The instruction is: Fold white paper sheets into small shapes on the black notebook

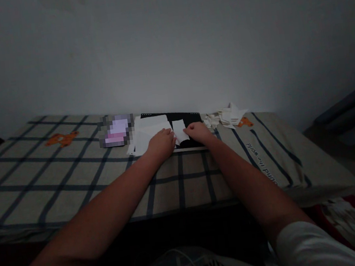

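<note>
A dim room with a bare grey wall fills the upper frame; below it lies a bed covered in a checked sheet (73, 176) with small orange bears. Nearest, both forearms stretch up from the bottom edge. At centre, the left hand (161, 143) rests curled on a stack of white sheets (148, 132), while the right hand (198, 131) pinches a small white paper piece (180, 131) lying on a black mat (182, 117). The piece is thin, pale and slightly curled; on soft bedding it could crease or slip if pressed unevenly. Farther right, near the wall, sits a heap of paper scraps (227, 116).
</note>
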A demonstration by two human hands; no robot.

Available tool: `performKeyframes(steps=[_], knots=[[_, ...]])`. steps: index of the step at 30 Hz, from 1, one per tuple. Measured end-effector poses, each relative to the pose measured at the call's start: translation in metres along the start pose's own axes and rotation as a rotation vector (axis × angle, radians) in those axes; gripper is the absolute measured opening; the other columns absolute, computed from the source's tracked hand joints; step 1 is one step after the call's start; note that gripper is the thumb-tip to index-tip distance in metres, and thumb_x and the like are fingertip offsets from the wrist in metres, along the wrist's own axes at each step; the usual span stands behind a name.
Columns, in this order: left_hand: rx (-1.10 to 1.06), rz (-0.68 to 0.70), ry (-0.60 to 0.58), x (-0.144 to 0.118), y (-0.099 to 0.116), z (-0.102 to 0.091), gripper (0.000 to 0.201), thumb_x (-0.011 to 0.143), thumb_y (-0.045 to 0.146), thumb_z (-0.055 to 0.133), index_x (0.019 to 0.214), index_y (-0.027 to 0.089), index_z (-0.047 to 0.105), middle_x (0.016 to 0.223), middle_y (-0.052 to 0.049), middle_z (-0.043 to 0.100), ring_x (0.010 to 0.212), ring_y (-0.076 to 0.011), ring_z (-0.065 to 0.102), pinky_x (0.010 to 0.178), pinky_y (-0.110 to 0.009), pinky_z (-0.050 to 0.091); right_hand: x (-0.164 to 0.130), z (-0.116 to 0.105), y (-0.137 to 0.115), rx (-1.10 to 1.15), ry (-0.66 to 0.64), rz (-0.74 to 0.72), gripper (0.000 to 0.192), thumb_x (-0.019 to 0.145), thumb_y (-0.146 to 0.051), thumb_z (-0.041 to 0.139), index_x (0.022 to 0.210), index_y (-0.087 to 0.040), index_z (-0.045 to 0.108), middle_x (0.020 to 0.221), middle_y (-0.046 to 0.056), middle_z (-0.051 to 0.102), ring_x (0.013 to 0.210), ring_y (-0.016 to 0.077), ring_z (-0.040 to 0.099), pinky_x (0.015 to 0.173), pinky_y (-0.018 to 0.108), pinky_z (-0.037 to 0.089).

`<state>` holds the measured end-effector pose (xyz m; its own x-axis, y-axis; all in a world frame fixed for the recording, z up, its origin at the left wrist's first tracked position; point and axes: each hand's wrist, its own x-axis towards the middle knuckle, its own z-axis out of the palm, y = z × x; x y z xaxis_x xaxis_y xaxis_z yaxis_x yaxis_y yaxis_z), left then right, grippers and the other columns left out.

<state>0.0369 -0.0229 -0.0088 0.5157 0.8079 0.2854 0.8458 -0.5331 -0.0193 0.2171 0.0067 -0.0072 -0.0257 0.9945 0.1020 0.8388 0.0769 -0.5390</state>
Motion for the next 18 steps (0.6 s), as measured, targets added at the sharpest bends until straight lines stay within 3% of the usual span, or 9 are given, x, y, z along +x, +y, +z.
performKeyframes(steps=[13, 18], knots=[[0.021, 0.012, 0.006, 0.0016, 0.0011, 0.0034, 0.037, 0.093, 0.028, 0.032, 0.111, 0.012, 0.060, 0.122, -0.011, 0.057, 0.117, -0.0208, 0.047, 0.102, -0.032, 0.033, -0.0036, -0.0012, -0.0048, -0.047, 0.028, 0.020, 0.020, 0.074, -0.026, 0.050, 0.068, -0.015, 0.066, 0.069, 0.003, 0.062, 0.060, 0.0113, 0.050, 0.055, 0.022, 0.032], [0.023, 0.019, 0.013, 0.0004, 0.0008, 0.0074, 0.042, 0.094, 0.028, 0.029, 0.120, 0.008, 0.054, 0.128, -0.014, 0.053, 0.122, -0.0228, 0.044, 0.103, -0.035, 0.032, -0.0033, -0.0031, -0.0012, 0.032, 0.025, 0.021, 0.030, 0.076, -0.039, 0.051, 0.066, -0.015, 0.066, 0.065, 0.002, 0.060, 0.058, 0.0114, 0.049, 0.054, 0.023, 0.032]])
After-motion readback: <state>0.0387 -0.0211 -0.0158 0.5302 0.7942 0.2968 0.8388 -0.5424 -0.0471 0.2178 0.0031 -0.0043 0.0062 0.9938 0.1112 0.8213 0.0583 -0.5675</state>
